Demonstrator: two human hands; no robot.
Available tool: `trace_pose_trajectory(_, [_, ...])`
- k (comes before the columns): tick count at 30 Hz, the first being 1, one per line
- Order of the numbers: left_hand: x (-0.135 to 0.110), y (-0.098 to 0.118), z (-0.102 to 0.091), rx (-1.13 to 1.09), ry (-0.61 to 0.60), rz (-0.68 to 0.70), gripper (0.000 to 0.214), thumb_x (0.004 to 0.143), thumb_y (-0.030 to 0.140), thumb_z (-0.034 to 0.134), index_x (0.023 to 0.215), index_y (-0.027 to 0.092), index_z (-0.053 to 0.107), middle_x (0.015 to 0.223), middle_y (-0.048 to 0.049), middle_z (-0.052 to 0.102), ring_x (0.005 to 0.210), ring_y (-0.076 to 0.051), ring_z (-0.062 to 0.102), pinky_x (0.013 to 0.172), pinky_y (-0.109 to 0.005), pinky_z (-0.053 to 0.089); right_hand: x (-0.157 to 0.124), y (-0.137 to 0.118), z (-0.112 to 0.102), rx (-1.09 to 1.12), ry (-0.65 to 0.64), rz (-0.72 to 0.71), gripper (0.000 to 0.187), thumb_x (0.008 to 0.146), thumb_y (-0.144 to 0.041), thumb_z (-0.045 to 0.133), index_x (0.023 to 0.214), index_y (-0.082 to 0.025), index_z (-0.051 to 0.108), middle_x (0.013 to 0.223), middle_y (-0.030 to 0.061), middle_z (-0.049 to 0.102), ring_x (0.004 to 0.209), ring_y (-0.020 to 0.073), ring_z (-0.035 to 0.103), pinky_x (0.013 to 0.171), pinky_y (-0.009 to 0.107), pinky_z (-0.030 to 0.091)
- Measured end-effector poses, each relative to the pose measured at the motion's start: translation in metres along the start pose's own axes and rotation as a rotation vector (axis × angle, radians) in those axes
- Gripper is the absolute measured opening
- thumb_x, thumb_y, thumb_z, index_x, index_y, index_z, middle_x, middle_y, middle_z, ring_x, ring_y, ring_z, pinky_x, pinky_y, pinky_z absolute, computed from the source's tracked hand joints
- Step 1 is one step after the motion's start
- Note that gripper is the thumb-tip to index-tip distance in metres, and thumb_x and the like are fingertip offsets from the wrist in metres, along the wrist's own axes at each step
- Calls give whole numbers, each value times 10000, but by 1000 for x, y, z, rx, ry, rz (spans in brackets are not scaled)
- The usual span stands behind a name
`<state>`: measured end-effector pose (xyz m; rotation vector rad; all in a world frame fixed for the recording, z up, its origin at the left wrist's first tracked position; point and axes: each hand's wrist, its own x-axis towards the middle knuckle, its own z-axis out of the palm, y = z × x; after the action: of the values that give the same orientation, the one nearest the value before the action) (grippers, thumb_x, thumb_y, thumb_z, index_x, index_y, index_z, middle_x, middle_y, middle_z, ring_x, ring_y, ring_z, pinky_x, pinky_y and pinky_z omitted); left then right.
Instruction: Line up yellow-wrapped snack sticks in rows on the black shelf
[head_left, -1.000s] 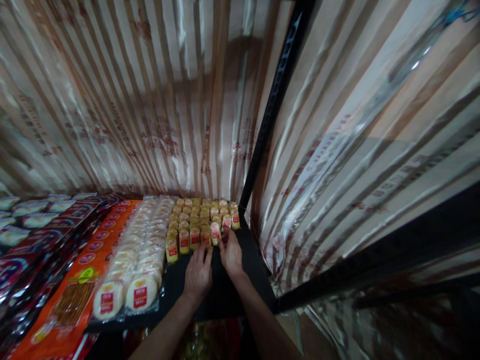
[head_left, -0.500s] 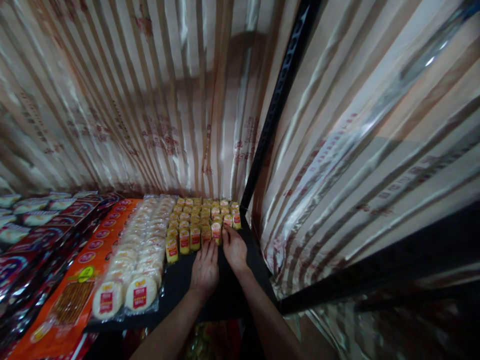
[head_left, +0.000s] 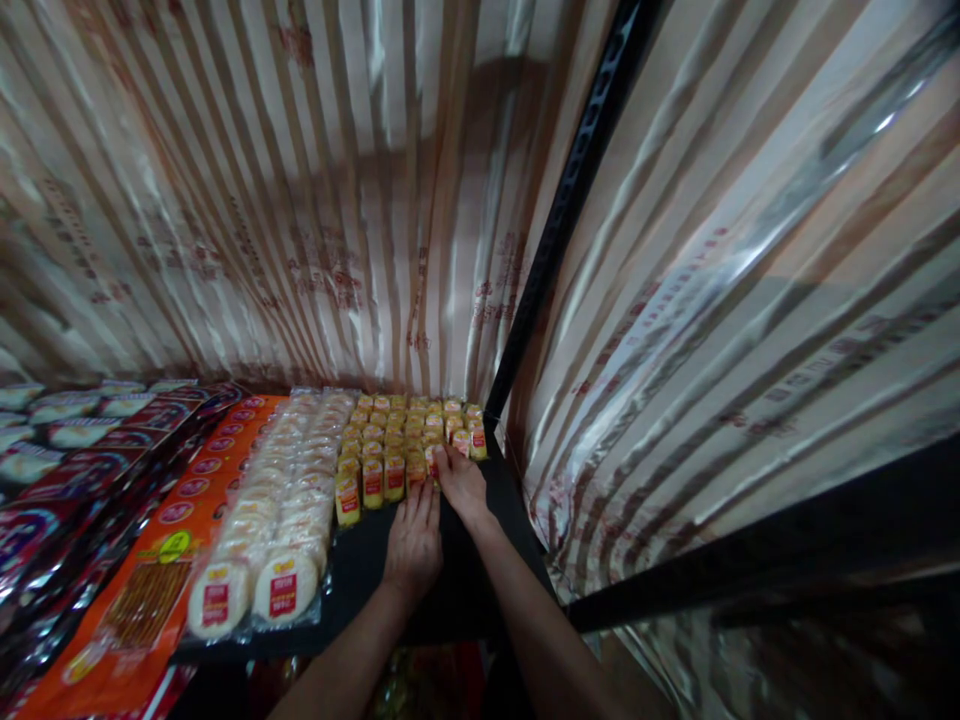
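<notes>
Several small yellow snack packs (head_left: pixel 390 440) with red labels stand in rows at the back right of a dark shelf (head_left: pixel 457 590). My left hand (head_left: pixel 414 540) lies flat on the shelf, fingers stretched, its tips at the front row of packs. My right hand (head_left: pixel 461 485) reaches to the right end of the front row, its fingers curled onto one small yellow pack (head_left: pixel 433 462) there. Whether it grips that pack or only pushes it cannot be made out.
Round white cakes in clear wrap (head_left: pixel 281 500) lie in two rows left of the yellow packs. Orange packets (head_left: pixel 172 540) and dark red packets (head_left: pixel 67 470) fill the shelf's left. A black upright post (head_left: pixel 555 230) rises at the shelf's back right corner. Striped shiny sheeting (head_left: pixel 300 200) hangs behind.
Both hands have slid a little forward and right along the front row of yellow packs. My right hand's fingers now sit on the end pack.
</notes>
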<state>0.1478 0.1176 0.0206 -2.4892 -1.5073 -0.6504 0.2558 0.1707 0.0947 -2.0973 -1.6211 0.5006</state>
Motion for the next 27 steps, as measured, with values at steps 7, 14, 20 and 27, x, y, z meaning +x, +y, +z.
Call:
trace_pose_trajectory(7, [0,-1,2,-2,34,10,501,776,95,391,1267,111,491,1348,-105,482,1251,-255,413,963,-367,372,8,-1,-1,36,30,51,513,939,-448,179,1238,-208,520,1060,93,674,985,208,622,810,297,439])
trace_pose_trajectory(14, [-2,-1,5,-2,61,6,507,787,114,383,1285,132,475,1351,-100,479,1257,-244,410,941,-361,389,30,-8,-10,77,-2,-4,579,934,-491,142,1204,-187,554,1115,118,650,1062,227,582,867,336,417])
trace_pose_trajectory(20, [-2,-1,6,31,93,16,494,780,97,383,1260,111,500,1354,-99,476,1256,-253,411,943,-361,387,43,-10,-9,68,-73,-36,625,928,-511,131,1017,-167,644,1041,122,672,1033,218,591,842,319,418])
trace_pose_trajectory(27, [-3,-1,6,37,74,10,492,779,105,378,1250,138,515,1342,-79,493,1253,-233,420,946,-343,382,19,7,-7,183,205,46,534,929,-437,156,1119,-174,580,959,92,687,866,209,636,766,303,442])
